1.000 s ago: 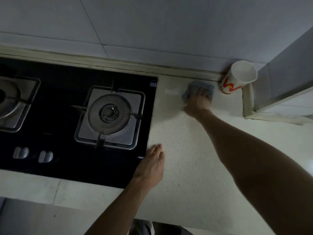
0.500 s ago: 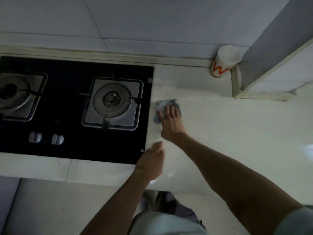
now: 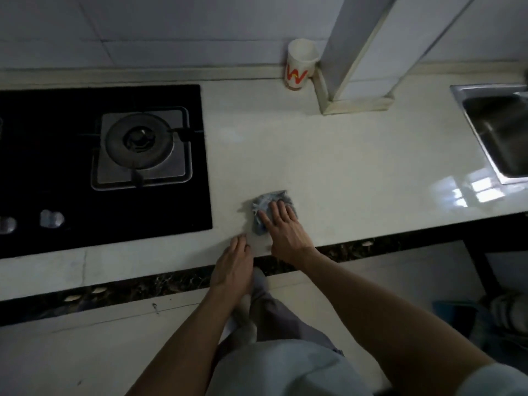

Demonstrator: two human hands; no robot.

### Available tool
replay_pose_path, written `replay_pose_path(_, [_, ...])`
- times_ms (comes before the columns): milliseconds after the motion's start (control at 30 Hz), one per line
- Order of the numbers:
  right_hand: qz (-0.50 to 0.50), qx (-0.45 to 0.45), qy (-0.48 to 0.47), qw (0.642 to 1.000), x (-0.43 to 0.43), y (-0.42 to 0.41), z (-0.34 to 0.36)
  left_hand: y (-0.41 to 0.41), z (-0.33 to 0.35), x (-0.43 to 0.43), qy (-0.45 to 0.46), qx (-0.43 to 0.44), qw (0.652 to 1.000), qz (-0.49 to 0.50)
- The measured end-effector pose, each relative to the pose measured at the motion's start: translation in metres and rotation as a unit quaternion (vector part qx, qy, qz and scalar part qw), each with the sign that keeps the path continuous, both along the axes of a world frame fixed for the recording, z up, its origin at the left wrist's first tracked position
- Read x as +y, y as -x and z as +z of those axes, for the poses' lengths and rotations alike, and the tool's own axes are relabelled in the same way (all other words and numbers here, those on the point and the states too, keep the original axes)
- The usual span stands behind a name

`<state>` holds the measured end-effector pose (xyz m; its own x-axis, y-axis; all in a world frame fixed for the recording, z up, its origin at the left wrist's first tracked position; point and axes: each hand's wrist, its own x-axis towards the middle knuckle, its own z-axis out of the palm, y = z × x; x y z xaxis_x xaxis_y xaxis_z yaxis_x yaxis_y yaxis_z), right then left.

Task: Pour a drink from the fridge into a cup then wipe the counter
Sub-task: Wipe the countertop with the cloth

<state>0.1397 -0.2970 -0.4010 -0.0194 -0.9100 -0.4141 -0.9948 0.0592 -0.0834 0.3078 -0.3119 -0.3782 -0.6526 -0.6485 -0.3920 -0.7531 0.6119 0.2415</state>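
Black glass hob [image 3: 71,95], set into the far-left part of the counter; one round burner [image 3: 140,138] on a square steel plate near its right edge; two pale knobs [image 3: 51,218] at its front left. Pale glossy counter [image 3: 343,172], running from the hob to the right edge of the view, dark-speckled trim along its front. Left hand [image 3: 234,264], at the counter's front edge just right of the hob's near corner; fingertips rest on the surface, fingers loosely bent, nothing held. Grey-blue cloth [image 3: 265,201], crumpled, lying on the counter just beyond the left hand and near the front edge. Right hand [image 3: 283,230], laid flat on the cloth's near half, fingers straight and slightly spread, pressing rather than gripping; close beside the left hand, not touching it. White paper cup [image 3: 300,64], red and yellow mark on its side, upright at the back wall, well apart from the cloth and touching or just beside the base of a white column [image 3: 354,52]; contents cannot be told. Steel sink [image 3: 485,90], far right, partly cut off by the edge of the view.
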Motion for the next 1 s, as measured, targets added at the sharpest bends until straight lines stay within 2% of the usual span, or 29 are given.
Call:
replay_pose_path(233, [-0.037, -0.008, -0.009, 0.999, 0.048, 0.027, 0.005, 0.025, 0.009, 0.013, -0.028, 0.02, 0.999, -0.031])
replay_pose_path(467, [0.004, -0.042, 0.049, 0.998, 0.071, 0.078, -0.005, 0.076, 0.014, 0.01, 0.002, 0.003, 0.997, -0.081])
replay_pose_path(767, [-0.048, -0.025, 0.061, 0.997, 0.086, 0.244, -0.012, 0.199, 0.011, 0.004, -0.01, -0.01, 0.998, -0.061])
replay_pose_path(1000, [-0.173, -0.005, 0.046, 0.984, 0.107, 0.386, -0.005, 0.306, 0.003, 0.014, -0.019, -0.015, 0.999, -0.047])
